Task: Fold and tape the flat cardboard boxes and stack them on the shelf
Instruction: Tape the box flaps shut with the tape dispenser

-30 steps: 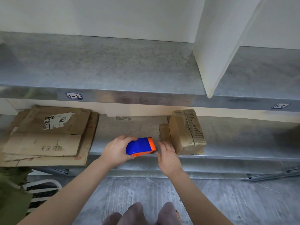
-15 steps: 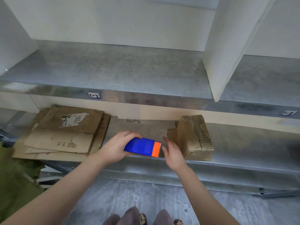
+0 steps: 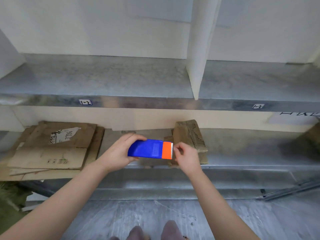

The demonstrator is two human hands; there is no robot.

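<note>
head view: i see two metal shelves. upper shelf (image 3: 103,80) carries a white divider (image 3: 197,49); its front lip has two small labels (image 3: 85,102), the print too blurred to read. lower shelf (image 3: 242,166) holds the cardboard. at its far right edge sits a brown mass (image 3: 311,141), blurred, not identifiable. a green object (image 3: 10,196) lies low at left. floor (image 3: 155,213) is grey, with the person's feet (image 3: 171,229) at the bottom edge.

both forearms reach over the floor to the lower shelf. the hands and the dispenser (image 3: 149,149) stand in front of the shelf lip and cover the lower left corner of the box (image 3: 189,137).

left hand (image 3: 119,153) grips the blue end of the dispenser, fingers curled round it. right hand (image 3: 186,157) pinches with thumb and forefinger at the toothed edge on the orange end; i cannot tell whether tape is between them.

flat stack (image 3: 52,148) lies at the left of the lower shelf, several worn brown sheets, the top one bearing a white label with handwriting. the box stands near mid-shelf, well apart from the stack, folded, brown, with corrugation exposed on its right top face.
</note>
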